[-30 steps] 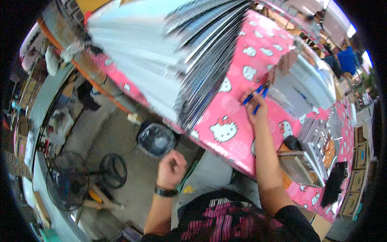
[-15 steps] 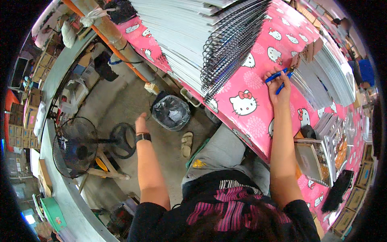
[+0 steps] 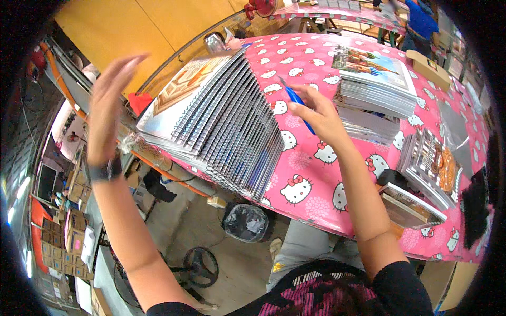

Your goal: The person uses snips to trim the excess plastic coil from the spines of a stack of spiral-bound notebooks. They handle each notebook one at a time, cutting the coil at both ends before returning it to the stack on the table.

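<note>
My right hand is closed around blue-handled pliers, their narrow dark tip pointing up and away over the table. Raised at the left, my left hand holds nothing; its fingers are stretched out and slightly blurred. Between the two hands stands a tall, leaning stack of spiral-bound books, their black wire coils facing right. The top book has a brown and white pictured cover. Neither hand touches this stack.
A pink cat-patterned cloth covers the table. Another book stack stands at the right, with more spiral books nearer me. Below the table's left edge are a lined bin and a fan. Someone in blue is far off.
The view has tilted up, bringing the stack's top and the yellow wall into sight. My left hand has risen from low beside the table. My right hand still grips the pliers, now beside the tall stack.
</note>
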The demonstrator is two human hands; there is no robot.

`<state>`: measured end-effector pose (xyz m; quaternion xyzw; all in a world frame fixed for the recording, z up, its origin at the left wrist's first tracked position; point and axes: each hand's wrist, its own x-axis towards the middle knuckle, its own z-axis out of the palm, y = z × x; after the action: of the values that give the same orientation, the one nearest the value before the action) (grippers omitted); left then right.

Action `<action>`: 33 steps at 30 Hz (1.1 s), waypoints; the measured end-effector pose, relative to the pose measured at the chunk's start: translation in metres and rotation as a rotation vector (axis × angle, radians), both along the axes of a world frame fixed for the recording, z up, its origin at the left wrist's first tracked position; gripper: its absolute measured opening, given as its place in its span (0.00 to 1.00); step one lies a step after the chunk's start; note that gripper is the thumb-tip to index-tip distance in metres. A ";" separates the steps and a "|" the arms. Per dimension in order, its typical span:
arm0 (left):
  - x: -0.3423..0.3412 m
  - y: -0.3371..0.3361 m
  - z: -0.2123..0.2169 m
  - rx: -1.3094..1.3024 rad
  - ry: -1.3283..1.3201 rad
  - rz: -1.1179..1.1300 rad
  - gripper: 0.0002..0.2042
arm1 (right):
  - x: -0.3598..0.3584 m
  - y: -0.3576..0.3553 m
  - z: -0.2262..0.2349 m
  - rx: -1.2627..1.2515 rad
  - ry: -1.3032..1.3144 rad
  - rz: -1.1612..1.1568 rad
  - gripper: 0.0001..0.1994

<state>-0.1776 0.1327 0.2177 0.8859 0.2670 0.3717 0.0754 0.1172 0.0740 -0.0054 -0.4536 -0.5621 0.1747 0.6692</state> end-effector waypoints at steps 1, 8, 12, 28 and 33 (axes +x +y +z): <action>0.028 0.014 0.003 -0.052 0.134 -0.086 0.19 | -0.001 -0.001 0.015 0.020 -0.051 -0.033 0.23; 0.118 0.081 -0.029 -0.311 0.564 -0.280 0.27 | 0.000 0.020 0.083 0.062 -0.371 -0.164 0.20; 0.116 0.084 -0.039 -0.450 0.494 -0.236 0.22 | 0.001 0.021 0.093 0.051 -0.406 -0.189 0.21; 0.121 0.087 -0.040 -0.232 0.577 -0.177 0.19 | -0.016 0.030 0.102 -0.445 0.607 0.724 0.16; 0.122 0.095 -0.043 -0.257 0.541 -0.220 0.21 | -0.020 0.028 0.090 -0.198 -0.195 -0.082 0.19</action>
<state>-0.0559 0.2275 0.1748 0.9594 0.2247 0.0753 0.1526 0.0969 0.1022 0.0846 -0.5547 -0.5855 0.1567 0.5700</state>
